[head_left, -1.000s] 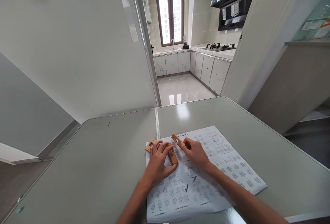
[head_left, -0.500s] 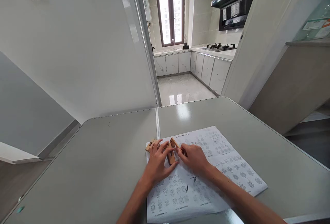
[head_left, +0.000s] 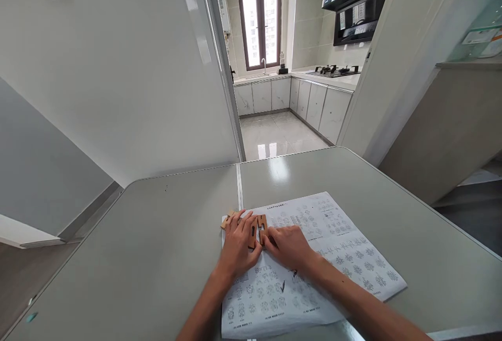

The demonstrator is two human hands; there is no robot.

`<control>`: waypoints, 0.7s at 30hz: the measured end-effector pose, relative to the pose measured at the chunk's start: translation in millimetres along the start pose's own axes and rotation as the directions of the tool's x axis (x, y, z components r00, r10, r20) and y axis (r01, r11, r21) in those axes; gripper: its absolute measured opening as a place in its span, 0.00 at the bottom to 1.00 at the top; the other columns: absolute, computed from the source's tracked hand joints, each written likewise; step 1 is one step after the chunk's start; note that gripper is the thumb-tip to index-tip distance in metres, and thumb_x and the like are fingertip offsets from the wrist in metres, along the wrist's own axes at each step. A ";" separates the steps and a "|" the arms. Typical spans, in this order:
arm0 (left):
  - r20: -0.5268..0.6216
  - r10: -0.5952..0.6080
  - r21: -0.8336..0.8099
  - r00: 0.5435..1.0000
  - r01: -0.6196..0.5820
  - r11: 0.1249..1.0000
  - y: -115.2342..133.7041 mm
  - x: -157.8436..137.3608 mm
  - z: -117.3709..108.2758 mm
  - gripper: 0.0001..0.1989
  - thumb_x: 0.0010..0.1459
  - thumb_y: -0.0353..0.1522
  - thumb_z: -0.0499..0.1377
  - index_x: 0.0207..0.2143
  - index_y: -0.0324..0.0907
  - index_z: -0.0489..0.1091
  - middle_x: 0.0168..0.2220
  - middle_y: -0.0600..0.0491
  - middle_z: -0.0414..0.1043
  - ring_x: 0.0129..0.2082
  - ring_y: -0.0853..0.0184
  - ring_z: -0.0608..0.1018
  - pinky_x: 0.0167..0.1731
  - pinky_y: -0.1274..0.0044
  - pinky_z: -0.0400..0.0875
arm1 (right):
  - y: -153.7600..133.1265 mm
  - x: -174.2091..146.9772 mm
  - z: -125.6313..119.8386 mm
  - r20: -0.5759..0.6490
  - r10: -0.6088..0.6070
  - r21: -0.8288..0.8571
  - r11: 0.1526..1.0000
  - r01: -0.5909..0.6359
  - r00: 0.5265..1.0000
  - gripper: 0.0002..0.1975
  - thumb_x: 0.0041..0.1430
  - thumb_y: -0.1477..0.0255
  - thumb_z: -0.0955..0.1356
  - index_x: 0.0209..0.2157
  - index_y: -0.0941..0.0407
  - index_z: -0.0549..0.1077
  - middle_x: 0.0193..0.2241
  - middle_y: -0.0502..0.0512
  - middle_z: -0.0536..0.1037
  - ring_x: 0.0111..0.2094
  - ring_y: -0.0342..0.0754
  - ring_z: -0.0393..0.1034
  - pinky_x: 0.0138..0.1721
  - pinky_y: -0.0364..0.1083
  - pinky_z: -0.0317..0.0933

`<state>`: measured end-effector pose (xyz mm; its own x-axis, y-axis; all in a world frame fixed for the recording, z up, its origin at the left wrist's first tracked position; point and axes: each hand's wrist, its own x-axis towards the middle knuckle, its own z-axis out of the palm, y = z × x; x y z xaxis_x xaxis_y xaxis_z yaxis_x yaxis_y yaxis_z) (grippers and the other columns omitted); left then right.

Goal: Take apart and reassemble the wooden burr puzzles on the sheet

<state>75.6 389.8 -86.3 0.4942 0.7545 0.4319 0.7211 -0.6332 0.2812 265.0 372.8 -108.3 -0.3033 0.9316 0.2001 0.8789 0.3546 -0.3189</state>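
Two notched wooden blocks lie side by side on a printed paper sheet (head_left: 270,291). My left hand (head_left: 237,247) is curled over the left block (head_left: 253,235), fingers along its far side and thumb at its near end. At the right block (head_left: 262,222), my right hand (head_left: 289,246) pinches the near part between thumb and fingers. A narrow gap shows between the two blocks. More wooden pieces (head_left: 226,220) sit just beyond my left fingers, partly hidden by them.
The sheet, covered in small diagrams, rests on a grey-green table (head_left: 157,257) with a pale seam. A small green object (head_left: 32,317) is at the near left edge. Beyond a doorway are kitchen cabinets (head_left: 309,101) and a gas stove (head_left: 336,71).
The right block was tilted up against the left one; now it lies flatter and upright beside it. My right hand has shifted slightly toward me and its fingers have curled in.
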 end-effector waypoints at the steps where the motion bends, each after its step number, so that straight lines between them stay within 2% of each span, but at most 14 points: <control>1: -0.005 0.000 -0.011 1.000 0.000 1.000 0.6 0.1 0.5 0.32 0.53 0.25 0.59 0.62 0.44 0.62 0.62 0.45 0.69 0.66 0.48 0.64 0.65 0.53 0.55 | -1.3 -0.3 0.5 -0.001 -0.009 0.002 1.000 0.009 1.000 0.16 0.71 0.67 0.62 0.30 0.56 0.73 0.26 0.52 0.83 0.25 0.47 0.76 0.28 0.46 0.44; 7: -0.089 0.022 -0.131 0.996 -0.034 0.991 8.3 0.3 3.1 0.25 0.56 0.20 0.55 0.56 0.44 0.64 0.54 0.46 0.73 0.59 0.54 0.70 0.60 0.59 0.64 | -3.3 -1.0 1.3 0.000 -0.055 0.028 0.998 0.055 0.999 0.12 0.70 0.68 0.61 0.34 0.55 0.72 0.27 0.52 0.83 0.25 0.46 0.76 0.28 0.46 0.45; 12: -0.152 0.104 -0.200 0.983 -0.134 0.971 15.2 -2.0 4.5 0.17 0.58 0.20 0.54 0.48 0.44 0.66 0.45 0.47 0.75 0.47 0.58 0.76 0.47 0.66 0.72 | 1.9 -0.5 4.3 -0.007 -0.062 0.058 0.996 0.063 0.998 0.10 0.71 0.70 0.60 0.39 0.55 0.72 0.26 0.51 0.83 0.24 0.47 0.76 0.27 0.45 0.43; 14: -0.119 0.147 -0.232 0.982 -0.171 0.957 17.6 -5.2 5.9 0.13 0.59 0.21 0.54 0.43 0.44 0.66 0.37 0.51 0.75 0.36 0.63 0.78 0.37 0.72 0.72 | 3.5 -0.3 5.2 -0.003 -0.057 0.081 0.995 0.057 0.998 0.10 0.71 0.69 0.60 0.38 0.55 0.70 0.26 0.51 0.83 0.25 0.47 0.76 0.27 0.45 0.43; 17: -0.007 0.233 -0.259 0.972 -0.227 0.939 21.0 -11.6 10.9 0.11 0.55 0.20 0.54 0.35 0.45 0.65 0.27 0.57 0.72 0.23 0.69 0.74 0.24 0.78 0.64 | 4.7 0.3 3.5 0.028 -0.064 0.100 0.993 0.061 0.998 0.06 0.69 0.69 0.63 0.37 0.55 0.69 0.27 0.50 0.82 0.26 0.47 0.76 0.27 0.45 0.44; 21: 0.080 0.332 -0.246 0.940 -0.304 0.920 23.8 -17.3 18.9 0.10 0.50 0.21 0.54 0.31 0.45 0.65 0.24 0.58 0.73 0.20 0.70 0.73 0.21 0.79 0.59 | 5.4 1.1 -1.1 0.074 -0.063 0.069 0.996 0.058 0.995 0.07 0.69 0.72 0.62 0.35 0.55 0.67 0.25 0.50 0.81 0.24 0.46 0.75 0.26 0.46 0.43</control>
<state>93.4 364.9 -103.3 0.7426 0.5129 0.4308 0.3940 -0.8546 0.3383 269.8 375.7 -108.8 -0.3846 0.9106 0.1512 0.8322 0.4129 -0.3700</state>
